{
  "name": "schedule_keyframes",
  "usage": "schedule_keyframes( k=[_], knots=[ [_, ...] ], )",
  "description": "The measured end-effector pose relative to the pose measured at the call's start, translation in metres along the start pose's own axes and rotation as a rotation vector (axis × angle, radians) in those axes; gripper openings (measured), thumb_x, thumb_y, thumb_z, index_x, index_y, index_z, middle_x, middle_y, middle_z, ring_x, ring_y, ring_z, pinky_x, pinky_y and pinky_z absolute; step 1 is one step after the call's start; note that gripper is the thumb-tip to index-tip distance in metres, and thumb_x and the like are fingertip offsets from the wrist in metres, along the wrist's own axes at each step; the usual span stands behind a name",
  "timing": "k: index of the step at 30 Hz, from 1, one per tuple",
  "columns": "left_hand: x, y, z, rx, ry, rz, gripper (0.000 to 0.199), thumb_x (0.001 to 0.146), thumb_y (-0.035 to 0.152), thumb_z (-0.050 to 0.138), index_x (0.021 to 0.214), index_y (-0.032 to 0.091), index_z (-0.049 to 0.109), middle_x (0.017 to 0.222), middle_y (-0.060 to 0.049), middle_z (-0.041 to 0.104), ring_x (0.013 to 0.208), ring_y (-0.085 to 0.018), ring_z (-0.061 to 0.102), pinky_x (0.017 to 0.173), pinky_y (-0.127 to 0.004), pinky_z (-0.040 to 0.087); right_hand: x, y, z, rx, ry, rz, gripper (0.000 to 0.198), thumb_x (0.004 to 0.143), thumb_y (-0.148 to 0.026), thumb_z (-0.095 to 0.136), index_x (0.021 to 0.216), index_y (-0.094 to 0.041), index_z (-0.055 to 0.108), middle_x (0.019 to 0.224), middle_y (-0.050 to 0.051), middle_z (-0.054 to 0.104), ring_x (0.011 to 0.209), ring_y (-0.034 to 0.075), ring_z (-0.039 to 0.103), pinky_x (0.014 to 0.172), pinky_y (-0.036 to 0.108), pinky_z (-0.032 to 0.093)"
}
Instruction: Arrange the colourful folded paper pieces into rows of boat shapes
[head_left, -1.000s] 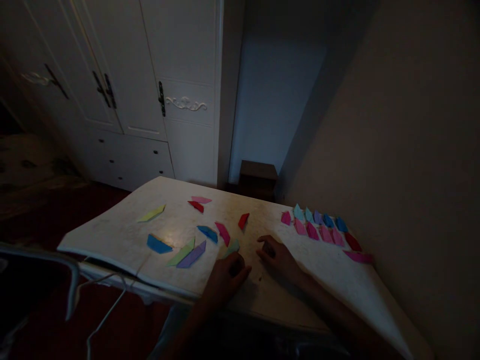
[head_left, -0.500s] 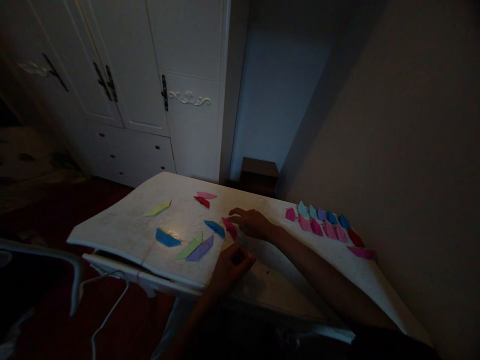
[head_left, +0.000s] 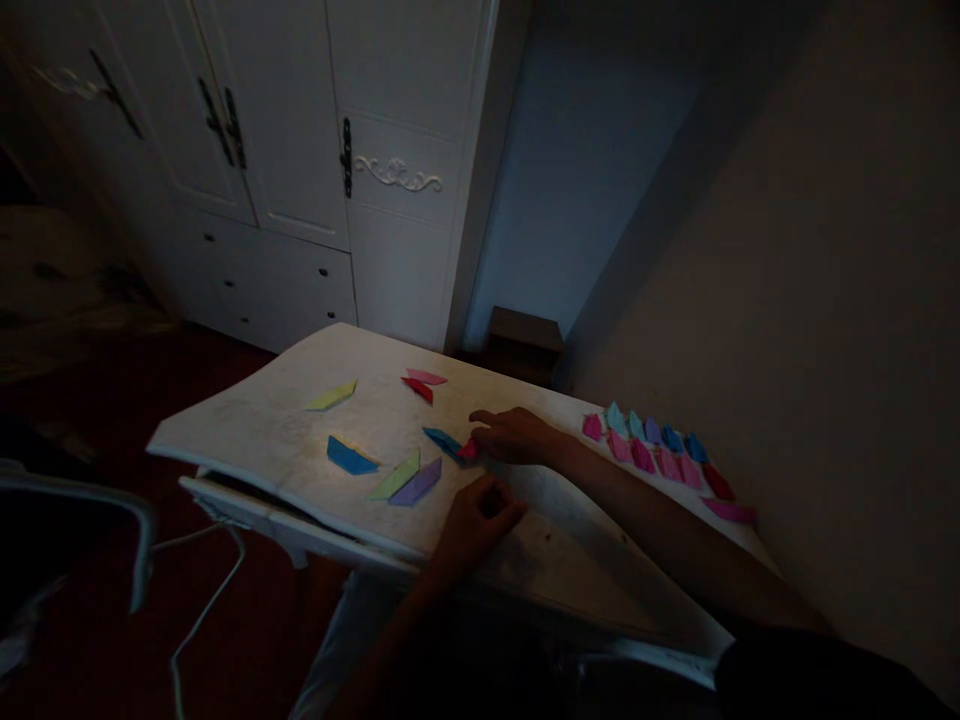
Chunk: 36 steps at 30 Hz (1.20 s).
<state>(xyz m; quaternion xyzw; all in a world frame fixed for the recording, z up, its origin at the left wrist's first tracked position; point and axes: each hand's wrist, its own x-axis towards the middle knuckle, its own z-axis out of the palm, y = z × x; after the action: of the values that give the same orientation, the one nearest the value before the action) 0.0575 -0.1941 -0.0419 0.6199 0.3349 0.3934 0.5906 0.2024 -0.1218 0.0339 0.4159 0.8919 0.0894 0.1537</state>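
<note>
Room: dim; white wardrobe (head_left: pixel 300 150) behind, bare wall (head_left: pixel 810 300) at right, small dark stand (head_left: pixel 525 340) in corner.
Surface: pale worn tabletop (head_left: pixel 262 430), glare patch near middle.
R hand (head_left: pixel 517 436): reaches over mid-table, fingers laid on pink piece (head_left: pixel 468 450); grip too dark to tell.
L hand (head_left: pixel 480 515): loosely curled, resting near front edge, holds nothing visible.
Loose pieces: blue (head_left: pixel 349 458), green (head_left: pixel 395 478), purple (head_left: pixel 416 485), yellow (head_left: pixel 330 396), red (head_left: pixel 418 388).
Row (head_left: pixel 660 450): pink, blue, purple pieces lined up along wall.

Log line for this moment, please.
right hand: on pink folded paper beside blue piece | left hand: curled on table edge | row of folded pieces: by wall
</note>
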Motion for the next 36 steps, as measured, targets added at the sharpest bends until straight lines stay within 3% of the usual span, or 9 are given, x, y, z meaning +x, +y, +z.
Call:
schedule_keyframes(
  k=[6, 11, 14, 18, 22, 29, 36],
  knots=[
    [0.000, 0.005, -0.002, -0.014, -0.020, 0.010, 0.028, 0.074, 0.039, 0.066, 0.067, 0.017, 0.050, 0.057, 0.006, 0.045, 0.053, -0.010, 0.042, 0.052, -0.022, 0.030, -0.013, 0.006, 0.005, 0.083, 0.100, 0.051, 0.023, 0.094, -0.029, 0.045, 0.111, -0.019, 0.058, 0.132, 0.009, 0.056, 0.082, 0.017, 0.066, 0.061, 0.026, 0.043],
    [0.001, 0.003, -0.001, -0.004, -0.022, -0.003, 0.027, 0.074, 0.038, 0.066, 0.067, 0.017, 0.050, 0.056, 0.007, 0.044, 0.053, -0.009, 0.041, 0.052, -0.021, 0.030, -0.041, 0.012, 0.016, 0.306, 0.342, 0.136, 0.024, 0.093, -0.030, 0.047, 0.113, -0.021, 0.058, 0.114, 0.005, 0.067, 0.095, 0.016, 0.065, 0.073, 0.024, 0.046],
    [0.002, 0.001, -0.001, 0.026, -0.005, 0.005, 0.028, 0.075, 0.039, 0.065, 0.067, 0.017, 0.049, 0.058, 0.006, 0.045, 0.054, -0.009, 0.042, 0.052, -0.021, 0.030, -0.065, 0.011, 0.023, 0.373, 0.441, 0.263, 0.027, 0.094, -0.034, 0.046, 0.115, -0.022, 0.059, 0.115, 0.005, 0.067, 0.102, 0.017, 0.064, 0.079, 0.025, 0.048],
    [0.003, 0.002, -0.002, 0.076, 0.012, -0.008, 0.030, 0.075, 0.043, 0.065, 0.067, 0.018, 0.050, 0.056, 0.007, 0.042, 0.053, -0.009, 0.040, 0.050, -0.020, 0.028, -0.104, 0.013, 0.037, 0.358, 0.472, 0.491, 0.032, 0.094, -0.035, 0.046, 0.119, -0.020, 0.060, 0.119, 0.007, 0.067, 0.106, 0.019, 0.064, 0.083, 0.029, 0.050],
    [0.003, 0.005, -0.003, 0.111, 0.011, -0.018, 0.033, 0.074, 0.047, 0.064, 0.065, 0.018, 0.051, 0.054, 0.007, 0.041, 0.051, -0.009, 0.039, 0.048, -0.020, 0.027, -0.154, 0.019, 0.060, 0.331, 0.433, 0.691, 0.035, 0.094, -0.035, 0.047, 0.123, -0.020, 0.060, 0.122, 0.008, 0.066, 0.111, 0.021, 0.062, 0.089, 0.033, 0.050],
    [0.005, 0.002, -0.007, 0.157, 0.056, -0.037, 0.038, 0.069, 0.052, 0.067, 0.063, 0.018, 0.051, 0.053, 0.006, 0.041, 0.050, -0.009, 0.039, 0.046, -0.020, 0.029, -0.237, 0.018, 0.103, 0.275, 0.111, 1.045, 0.037, 0.095, -0.030, 0.043, 0.127, -0.020, 0.057, 0.128, 0.009, 0.062, 0.111, 0.022, 0.061, 0.087, 0.032, 0.051],
    [0.005, 0.011, -0.004, 0.189, 0.129, -0.097, 0.042, 0.063, 0.057, 0.071, 0.062, 0.019, 0.052, 0.054, 0.006, 0.043, 0.049, -0.010, 0.039, 0.045, -0.020, 0.029, -0.254, -0.002, 0.110, 0.238, 0.062, 1.314, 0.042, 0.094, -0.024, 0.039, 0.134, -0.022, 0.050, 0.140, 0.007, 0.051, 0.105, 0.020, 0.064, 0.086, 0.030, 0.051]
  ],
)
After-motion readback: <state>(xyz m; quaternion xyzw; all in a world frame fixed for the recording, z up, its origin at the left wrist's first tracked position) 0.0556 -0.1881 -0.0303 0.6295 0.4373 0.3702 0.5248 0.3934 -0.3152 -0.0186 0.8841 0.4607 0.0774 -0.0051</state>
